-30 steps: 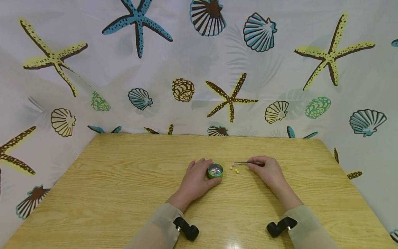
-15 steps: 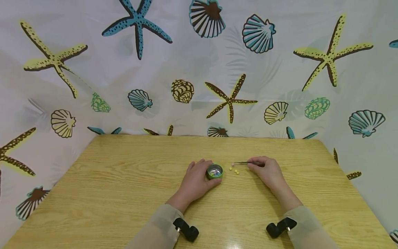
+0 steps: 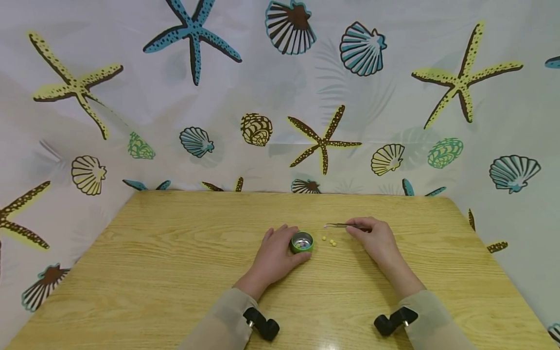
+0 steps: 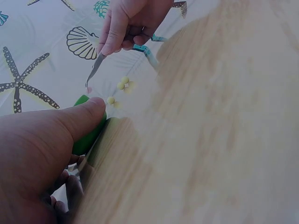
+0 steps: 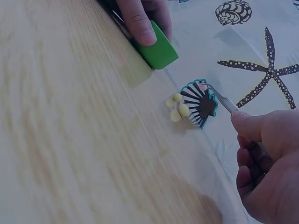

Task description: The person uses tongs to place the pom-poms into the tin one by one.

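My left hand (image 3: 274, 256) grips a small round green tin (image 3: 302, 250) on the table, thumb in front and fingers behind. Inside its silver interior lie several coloured beads (image 3: 301, 245). To the right, my right hand (image 3: 378, 241) pinches a pair of bent-tip metal tweezers (image 3: 343, 225) pointing left. A small pinkish bead (image 5: 202, 87) is at the tweezers' tip, which appears raised off the table, right of and beyond the tin. Three yellow beads (image 3: 334, 244) lie on the table between the tin and the right hand, two of them side by side.
A light wood-grain table (image 3: 175, 272) lies under both hands. Behind it and along the sides hangs a pale cloth (image 3: 271, 87) printed with starfish and shells. Black wrist mounts (image 3: 261, 323) sit on both sleeves.
The tweezers have risen and shifted slightly left, carrying the pinkish bead away from the yellow beads. My left hand stays around the tin.
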Tool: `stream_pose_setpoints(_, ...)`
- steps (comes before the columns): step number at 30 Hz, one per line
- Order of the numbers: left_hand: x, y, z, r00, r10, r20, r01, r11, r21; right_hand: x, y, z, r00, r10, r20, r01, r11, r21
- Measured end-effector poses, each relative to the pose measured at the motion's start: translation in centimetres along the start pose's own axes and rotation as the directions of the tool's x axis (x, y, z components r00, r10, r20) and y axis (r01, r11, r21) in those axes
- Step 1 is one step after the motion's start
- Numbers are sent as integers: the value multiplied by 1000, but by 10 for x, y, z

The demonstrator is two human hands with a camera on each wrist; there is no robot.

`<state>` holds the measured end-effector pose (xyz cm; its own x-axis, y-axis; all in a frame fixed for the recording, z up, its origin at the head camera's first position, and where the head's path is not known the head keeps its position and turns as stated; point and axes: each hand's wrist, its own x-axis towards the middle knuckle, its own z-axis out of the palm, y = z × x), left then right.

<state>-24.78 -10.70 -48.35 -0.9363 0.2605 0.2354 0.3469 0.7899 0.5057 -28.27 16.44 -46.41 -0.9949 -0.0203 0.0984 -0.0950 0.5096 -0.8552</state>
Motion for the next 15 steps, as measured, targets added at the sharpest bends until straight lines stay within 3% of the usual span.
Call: stream_pose_setpoints(15,0,-1,1,1000,-12,11,12,1000,10,-8,-22,5,999,-21,33,20,999,29)
